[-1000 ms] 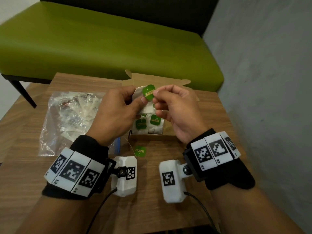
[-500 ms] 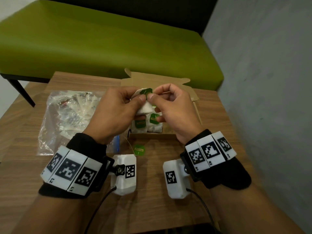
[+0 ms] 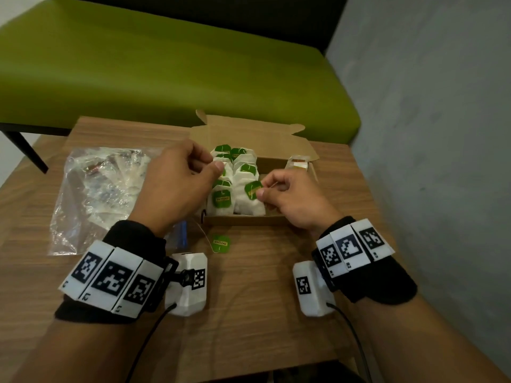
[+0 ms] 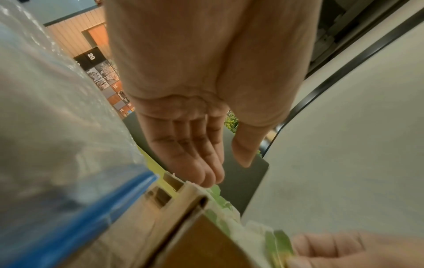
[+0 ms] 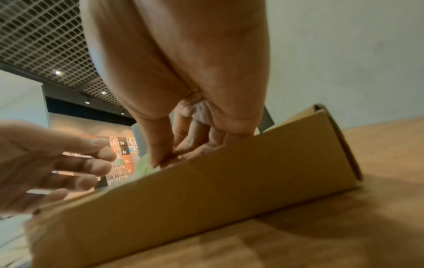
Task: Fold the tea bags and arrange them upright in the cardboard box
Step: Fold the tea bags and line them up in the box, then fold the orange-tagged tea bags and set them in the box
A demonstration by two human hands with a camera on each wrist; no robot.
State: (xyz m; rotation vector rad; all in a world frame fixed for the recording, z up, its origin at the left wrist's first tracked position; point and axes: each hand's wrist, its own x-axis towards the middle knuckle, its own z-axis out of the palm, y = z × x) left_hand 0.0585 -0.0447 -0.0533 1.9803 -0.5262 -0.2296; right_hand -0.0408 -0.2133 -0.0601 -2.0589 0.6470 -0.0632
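both hands have dropped from mid-air to the cardboard box (image 3: 243, 220); my right hand (image 3: 290, 197) pinches a tea bag (image 3: 253, 201) tag inside it, my left hand (image 3: 177, 186) hovers, fingers relaxed, beside the upright rows.

1. One cardboard box (image 3: 279, 139) stands open on the tabletop (image 3: 249, 313), at about 12 o'clock from the wrists.
2. Tea bags (image 3: 222, 201) stand inside the box in two rows; about seven green tags show, though the exact count is hidden by the hands.
3. One loose green tag (image 3: 220, 243) on a string lies on the tabletop at 6 o'clock of the box.
4. One clear plastic bag (image 3: 96, 194) lies at 9 o'clock of the box.
5. Two hands are over the box: one left hand (image 3: 174, 186) and one right hand (image 3: 293, 197).
6. One green bench (image 3: 166, 73) stands beyond, at 12 o'clock.
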